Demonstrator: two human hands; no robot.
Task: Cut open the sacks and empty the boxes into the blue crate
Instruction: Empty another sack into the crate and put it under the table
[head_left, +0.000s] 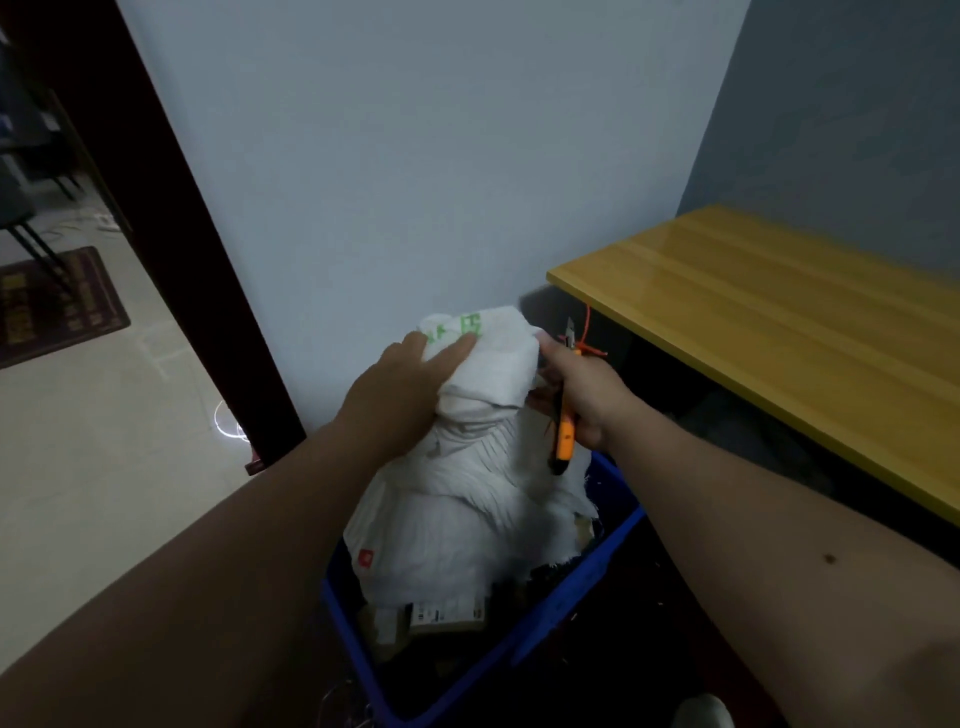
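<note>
Blue crate (571, 582) nearest, boxes (447, 613) already inside under upended white sack (467, 467). Left hand (405, 395) grips the sack's bunched end; right hand (582, 395) grips sack plus orange cutter (563, 431), blade out: nick risk likely. Yellow table (779, 322) crowds right; wall (415, 156) close behind; floor (104, 441) open left.

2 bare forearms reach in from the bottom corners, no sleeves, watch or rings in sight. The left hand (402, 400) and right hand (587, 397) are ungloved (1 small dark mole marks the right forearm).
</note>
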